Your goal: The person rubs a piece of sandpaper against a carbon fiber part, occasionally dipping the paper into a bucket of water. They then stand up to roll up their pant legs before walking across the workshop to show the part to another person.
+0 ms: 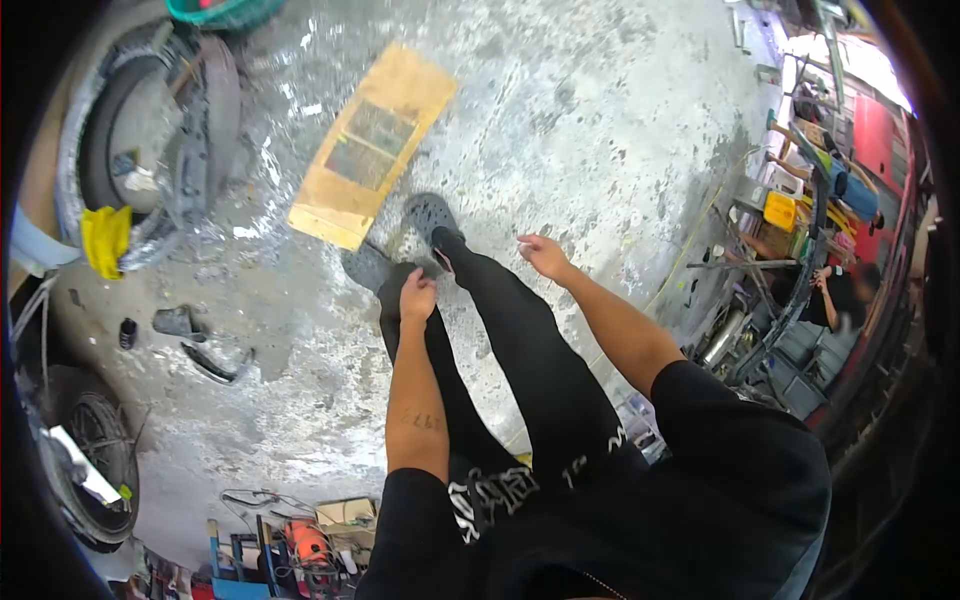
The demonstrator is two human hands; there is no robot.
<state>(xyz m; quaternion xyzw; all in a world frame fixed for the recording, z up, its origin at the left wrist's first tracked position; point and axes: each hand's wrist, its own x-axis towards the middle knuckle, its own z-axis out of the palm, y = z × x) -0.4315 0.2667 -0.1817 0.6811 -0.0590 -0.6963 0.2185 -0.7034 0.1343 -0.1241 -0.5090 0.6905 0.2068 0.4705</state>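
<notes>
My left hand point(418, 294) hangs in front of my left leg, with nothing seen in it and its fingers loosely bent. To the right of my legs, my right hand point(545, 258) is held in the air, empty, with fingers and thumb apart. Below both hands, my grey shoes point(432, 212) stand on the stained concrete floor. Just ahead of them lies a tan flat panel point(408, 82) with two dark rectangular areas in its middle. Neither hand touches the panel.
Tyres point(85, 130) lie at the left, with a yellow cloth point(105, 240) over one. A wheel point(95, 440) sits lower left. A green basin point(225, 12) is at the top. Another person point(840, 300) is at the right among cluttered parts, near a yellow container point(780, 211). An orange object point(308, 540) lies behind.
</notes>
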